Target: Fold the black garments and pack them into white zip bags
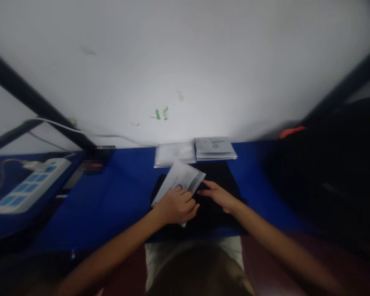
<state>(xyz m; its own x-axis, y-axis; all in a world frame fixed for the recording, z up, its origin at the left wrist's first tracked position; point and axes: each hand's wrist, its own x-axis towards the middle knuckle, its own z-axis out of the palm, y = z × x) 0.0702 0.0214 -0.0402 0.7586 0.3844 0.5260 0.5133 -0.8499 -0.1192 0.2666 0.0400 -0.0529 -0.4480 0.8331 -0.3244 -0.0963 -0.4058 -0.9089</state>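
Note:
A whitish flat packet (179,177) with a small round mark lies tilted over a black cloth-like item (217,218) on the blue table. My left hand (179,205) rests over the packet's lower part with its fingers curled onto it. At the packet's right corner is my right hand (220,195), its thumb and fingers apart and the fingertips close to the corner. Whether they touch it is too blurred to tell. Behind lie two groups of similar packets, one at the left (175,154) and one at the right (216,148).
A white power strip (32,185) with blue sockets lies at the left, its cable running along the white wall (185,74). Dark frame bars stand at both sides. A large black object (333,172) fills the right, with something orange (292,132) by it.

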